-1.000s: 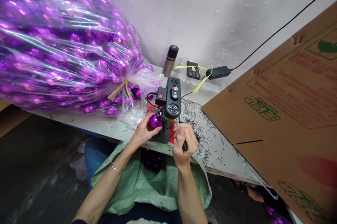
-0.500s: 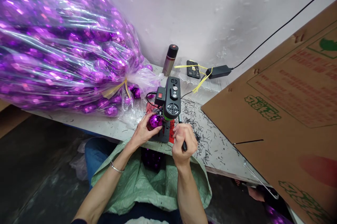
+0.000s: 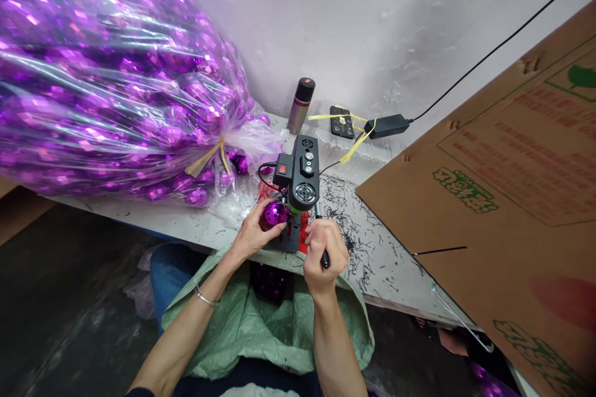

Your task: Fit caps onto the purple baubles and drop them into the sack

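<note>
My left hand [image 3: 252, 233] grips a shiny purple bauble [image 3: 274, 214] between thumb and fingers, holding it against the left side of a small black bench press machine [image 3: 305, 176]. The bauble's top is partly hidden by the fingers and the machine. Wrapped in a fist, my right hand [image 3: 326, 252] holds the black-handled lever [image 3: 325, 259] on the machine's right side. A green woven sack [image 3: 223, 335] lies open across the lap below, with more purple baubles [image 3: 269, 282] inside it.
A big clear bag [image 3: 116, 86] of purple baubles covers the table's left. Behind the machine stand a spray can [image 3: 302, 106], a dark phone-like object [image 3: 341, 122] and a power adapter [image 3: 387, 127]. Black scraps [image 3: 354, 223] litter the tabletop; a large cardboard box [image 3: 503, 198] leans in from the right.
</note>
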### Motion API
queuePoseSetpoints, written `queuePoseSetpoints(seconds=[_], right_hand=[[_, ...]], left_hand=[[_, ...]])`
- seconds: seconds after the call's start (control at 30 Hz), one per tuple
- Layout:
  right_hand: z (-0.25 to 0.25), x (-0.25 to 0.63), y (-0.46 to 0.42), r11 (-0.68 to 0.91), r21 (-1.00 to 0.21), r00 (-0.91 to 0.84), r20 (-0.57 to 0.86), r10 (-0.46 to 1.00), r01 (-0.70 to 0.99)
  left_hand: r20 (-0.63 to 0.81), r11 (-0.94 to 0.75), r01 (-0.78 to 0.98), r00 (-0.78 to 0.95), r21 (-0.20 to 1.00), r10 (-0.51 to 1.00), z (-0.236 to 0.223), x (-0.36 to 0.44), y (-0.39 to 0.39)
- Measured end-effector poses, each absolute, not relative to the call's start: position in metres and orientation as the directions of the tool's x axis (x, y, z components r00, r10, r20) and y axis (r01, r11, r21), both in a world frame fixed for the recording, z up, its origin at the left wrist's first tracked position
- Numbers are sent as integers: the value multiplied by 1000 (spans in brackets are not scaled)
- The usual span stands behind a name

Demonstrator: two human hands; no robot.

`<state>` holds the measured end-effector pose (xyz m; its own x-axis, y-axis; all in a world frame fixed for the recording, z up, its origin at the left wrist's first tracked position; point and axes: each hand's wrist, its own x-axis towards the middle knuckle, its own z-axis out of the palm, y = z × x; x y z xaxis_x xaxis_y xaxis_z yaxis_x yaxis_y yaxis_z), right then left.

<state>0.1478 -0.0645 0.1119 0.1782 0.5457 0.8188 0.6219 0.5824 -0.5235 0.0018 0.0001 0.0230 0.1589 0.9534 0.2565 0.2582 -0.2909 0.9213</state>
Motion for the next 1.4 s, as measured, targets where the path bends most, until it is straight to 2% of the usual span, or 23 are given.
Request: queuePoseSetpoints(seconds=[0.97,1.03,1.13,1.27,1.4], right_hand=[[112,147,-65,586,-528,181,818,547,615],[112,147,-65,586,-524,178,819,545,618],[112,147,-65,585,-524,178,819,545,619],[112,148,-65,588,-534,182,814,551,607],[117,148,-64,576,-544,192,807,559,610]], left_hand=[[228,-256,247,136,935,964,20,2,0],[174,-188,181,91,965,981,16,1,0],[31,-30,-63,17,998,999,7,-5,-4],[-187,191,-365,46,911,981,-1,-15,-13],[-283,304,-455,117,837,952,-1,-15,-18]])
